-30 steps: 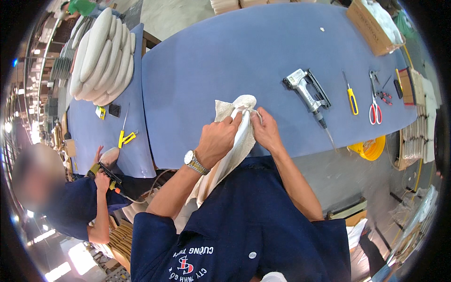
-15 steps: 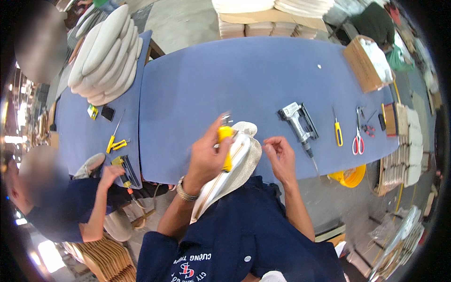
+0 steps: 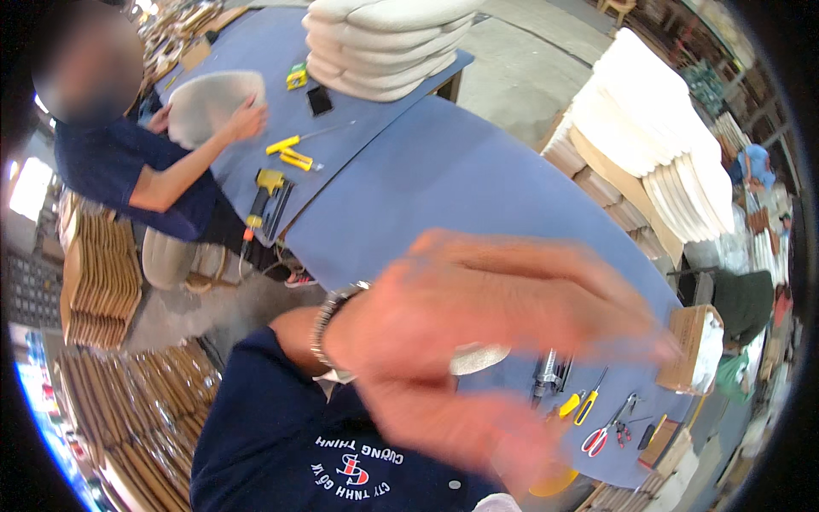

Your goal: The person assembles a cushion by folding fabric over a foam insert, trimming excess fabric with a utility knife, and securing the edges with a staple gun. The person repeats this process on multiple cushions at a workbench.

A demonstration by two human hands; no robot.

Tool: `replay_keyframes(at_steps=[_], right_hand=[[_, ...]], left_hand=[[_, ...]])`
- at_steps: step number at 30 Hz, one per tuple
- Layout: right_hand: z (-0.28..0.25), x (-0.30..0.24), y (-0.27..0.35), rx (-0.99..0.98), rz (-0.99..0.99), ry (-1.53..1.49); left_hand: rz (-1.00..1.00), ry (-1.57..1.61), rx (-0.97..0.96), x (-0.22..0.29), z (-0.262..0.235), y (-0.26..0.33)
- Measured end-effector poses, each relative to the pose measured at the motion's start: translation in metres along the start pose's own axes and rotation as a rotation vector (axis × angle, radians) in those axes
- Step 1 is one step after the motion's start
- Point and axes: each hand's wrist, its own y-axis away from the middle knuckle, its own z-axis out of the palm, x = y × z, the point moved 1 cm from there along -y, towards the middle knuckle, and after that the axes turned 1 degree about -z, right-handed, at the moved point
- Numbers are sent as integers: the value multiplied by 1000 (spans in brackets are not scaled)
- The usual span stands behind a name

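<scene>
My left hand (image 3: pixel 478 324), with a metal-banded watch (image 3: pixel 328 328) on its wrist, is raised close in front of me and blurred by motion. Its fingers stretch to the right, the thumb stands apart below, and nothing shows in its grasp. Behind it, part of a pale fabric-covered pad (image 3: pixel 479 358) shows near the table edge; the rest is hidden. My right hand does not show. Beyond my fingers on the table lie a staple gun (image 3: pixel 546 380), a yellow-handled tool (image 3: pixel 569 404), a yellow screwdriver (image 3: pixel 590 401) and red-handled scissors (image 3: pixel 597 439).
At the left, a co-worker holds a grey pad (image 3: pixel 217 107) over the blue table (image 3: pixel 426 196). Near that person lie another staple gun (image 3: pixel 270 205) and a yellow screwdriver (image 3: pixel 286 145). Stacked cushions (image 3: pixel 384 51), a cardboard box (image 3: pixel 687 346) and a yellow basin (image 3: pixel 553 484) stand around.
My view has swung left. My left hand has let go of the yellow tool and risen toward me; my right hand has left view. The co-worker has swapped the staple gun for a pad.
</scene>
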Motion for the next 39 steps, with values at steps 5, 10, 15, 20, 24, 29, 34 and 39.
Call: replay_keyframes(at_steps=[5,10,15,20,24,29,34,39], right_hand=[[-56,-34,-80,168,-319,516],[-12,-151,-78,50,-464,113],[128,-313,31,-568,-321,-262],[209,-366,73,-925,-247,-469],[223,-358,60,-1037,-134,-625],[215,-318,33,-924,9,-683],[186,-286,55,-919,46,-1103],[109,-325,180,-596,62,-957]], left_hand=[[76,58,-195,29,10,3],[13,-29,-243,22,-4,10],[-665,-489,223,-27,-93,98],[-1213,-1034,413,-50,-169,427],[-1435,103,1429,-53,-52,493],[-836,475,1588,-103,-57,459],[-631,328,1427,-112,-142,368],[-699,82,1219,-184,-184,232]])
